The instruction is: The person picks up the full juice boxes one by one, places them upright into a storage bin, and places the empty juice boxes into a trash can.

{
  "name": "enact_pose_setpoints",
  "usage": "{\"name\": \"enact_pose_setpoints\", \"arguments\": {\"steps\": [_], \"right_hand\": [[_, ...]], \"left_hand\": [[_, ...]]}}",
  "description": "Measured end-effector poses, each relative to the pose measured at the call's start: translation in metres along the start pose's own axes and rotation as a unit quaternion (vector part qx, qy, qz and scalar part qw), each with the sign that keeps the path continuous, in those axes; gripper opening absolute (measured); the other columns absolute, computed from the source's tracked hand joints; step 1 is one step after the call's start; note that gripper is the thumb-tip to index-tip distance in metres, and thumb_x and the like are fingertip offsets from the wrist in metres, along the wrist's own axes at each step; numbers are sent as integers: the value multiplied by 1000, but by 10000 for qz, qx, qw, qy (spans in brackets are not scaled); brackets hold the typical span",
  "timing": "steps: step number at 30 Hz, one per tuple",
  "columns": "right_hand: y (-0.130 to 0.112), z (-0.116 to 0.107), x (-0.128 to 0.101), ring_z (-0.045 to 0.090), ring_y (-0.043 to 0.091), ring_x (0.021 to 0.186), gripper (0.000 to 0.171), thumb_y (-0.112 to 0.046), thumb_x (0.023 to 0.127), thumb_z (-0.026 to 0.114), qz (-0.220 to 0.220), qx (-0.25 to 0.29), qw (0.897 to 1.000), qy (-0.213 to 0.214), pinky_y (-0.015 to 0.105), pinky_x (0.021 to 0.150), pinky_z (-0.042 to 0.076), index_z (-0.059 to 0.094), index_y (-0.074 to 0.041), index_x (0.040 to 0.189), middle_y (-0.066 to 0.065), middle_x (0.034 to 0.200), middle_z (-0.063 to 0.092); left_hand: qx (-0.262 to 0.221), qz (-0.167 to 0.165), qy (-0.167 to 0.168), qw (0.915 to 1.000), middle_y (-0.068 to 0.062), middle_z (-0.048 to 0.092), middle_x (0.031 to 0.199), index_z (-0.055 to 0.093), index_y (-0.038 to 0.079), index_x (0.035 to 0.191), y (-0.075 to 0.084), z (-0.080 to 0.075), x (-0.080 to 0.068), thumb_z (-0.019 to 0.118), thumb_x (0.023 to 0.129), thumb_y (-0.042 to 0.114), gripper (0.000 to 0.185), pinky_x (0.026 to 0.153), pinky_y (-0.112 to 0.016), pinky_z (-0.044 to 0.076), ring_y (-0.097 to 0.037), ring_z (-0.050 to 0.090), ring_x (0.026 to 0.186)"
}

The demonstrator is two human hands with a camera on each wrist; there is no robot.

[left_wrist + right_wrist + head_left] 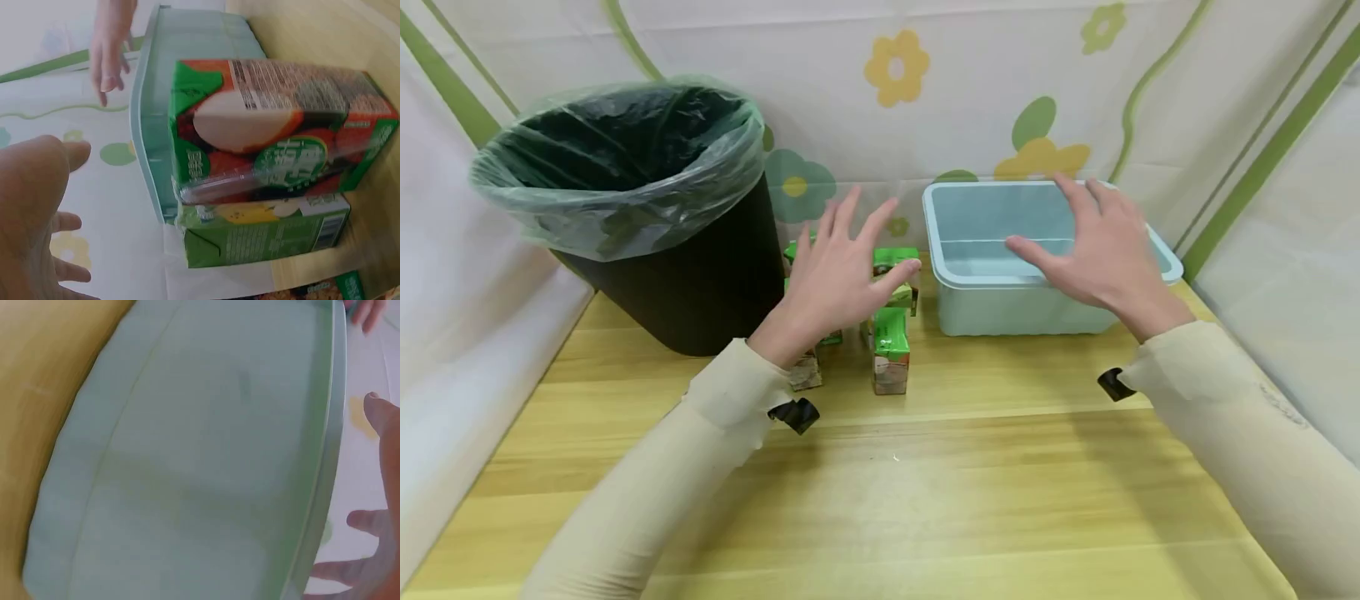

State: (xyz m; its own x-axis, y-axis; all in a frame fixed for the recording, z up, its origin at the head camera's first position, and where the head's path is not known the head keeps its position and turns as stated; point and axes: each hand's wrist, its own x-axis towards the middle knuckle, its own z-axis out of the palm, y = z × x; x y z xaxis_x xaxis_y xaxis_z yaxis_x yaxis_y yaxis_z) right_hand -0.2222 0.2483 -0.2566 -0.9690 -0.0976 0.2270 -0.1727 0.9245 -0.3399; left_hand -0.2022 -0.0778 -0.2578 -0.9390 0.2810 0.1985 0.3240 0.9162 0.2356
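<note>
Juice cartons [891, 350], green and red, stand clustered on the wooden table [925, 500] between a black bin lined with a green bag [625, 167] and a pale blue plastic tub [977, 287]. A person's left hand [838, 271] hovers above the cartons, fingers spread wide and holding nothing; the right hand [1101, 246], likewise splayed and unladen, hangs over the tub's rim. The tub's floor shows bare in the right wrist view, and nothing can be made out inside the bin. By appearances, no carton has been lifted yet: the whole group sits untouched, and all the handling seems to lie ahead.
</note>
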Motion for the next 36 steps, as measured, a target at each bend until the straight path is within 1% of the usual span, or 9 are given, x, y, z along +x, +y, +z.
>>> {"name": "enact_pose_setpoints", "arguments": {"steps": [3,6,13,18,24,27,30,34,36], "right_hand": [[15,-2,-1,11,50,163,101,-77,94,54,173,244,9995,-92,76,126,13,9,-31,173,21,178,11],[29,-3,-1,12,49,163,99,-75,96,53,294,329,9989,-136,76,124,17,8,-31,173,16,179,12],[52,-2,-6,13,48,164,95,-70,98,53,489,422,9979,-46,79,122,18,10,-30,173,12,180,12],[59,1,-11,15,50,163,97,-70,98,54,708,512,9962,35,80,119,21,9,-28,173,12,180,12],[63,7,-16,19,52,161,95,-73,98,51,727,439,9963,95,81,116,23,14,-27,172,16,179,14],[68,9,-20,19,51,162,93,-71,99,52,667,518,9962,195,78,121,20,18,-25,172,16,178,17],[73,11,-24,18,50,162,91,-68,100,53,709,664,9949,274,75,124,18,20,-23,172,16,178,18],[80,11,-29,17,49,163,89,-64,100,57,836,934,9913,411,73,127,17,23,-22,171,13,178,19],[82,11,-31,17,49,163,89,-63,100,58,906,1064,9891,469,74,126,17,23,-21,171,13,178,19]], "left_hand": [[-362,-27,117,9993,-10,7,180,22,36,170,-1,0,-5,47,102,71,80,129,-69,22,-43,20,164],[-732,-71,333,9967,-12,16,179,30,32,168,-2,-1,-10,51,104,66,76,129,-65,27,-41,27,162],[-1464,-101,919,9849,-11,30,174,40,24,164,1,1,-21,59,105,52,69,128,-58,34,-33,34,160],[-1927,-81,1476,9701,-11,41,168,48,16,159,4,8,-31,63,104,44,64,126,-54,39,-31,41,156],[-2478,51,2118,9454,-15,53,158,55,7,152,8,21,-46,69,102,33,59,122,-51,45,-32,52,146],[-2681,106,2307,9353,-16,57,153,57,4,149,11,28,-53,71,101,30,56,120,-50,46,-32,55,143],[-2824,176,2476,9266,-16,61,148,59,3,146,15,35,-59,73,99,27,54,112,-49,52,-31,57,139],[-2936,280,2633,9185,-16,63,143,60,3,144,19,41,-66,75,98,25,53,98,-46,57,-30,62,130],[-2978,314,2681,9157,-16,63,143,61,3,144,20,45,-69,76,98,24,53,95,-46,58,-31,63,126]]}}
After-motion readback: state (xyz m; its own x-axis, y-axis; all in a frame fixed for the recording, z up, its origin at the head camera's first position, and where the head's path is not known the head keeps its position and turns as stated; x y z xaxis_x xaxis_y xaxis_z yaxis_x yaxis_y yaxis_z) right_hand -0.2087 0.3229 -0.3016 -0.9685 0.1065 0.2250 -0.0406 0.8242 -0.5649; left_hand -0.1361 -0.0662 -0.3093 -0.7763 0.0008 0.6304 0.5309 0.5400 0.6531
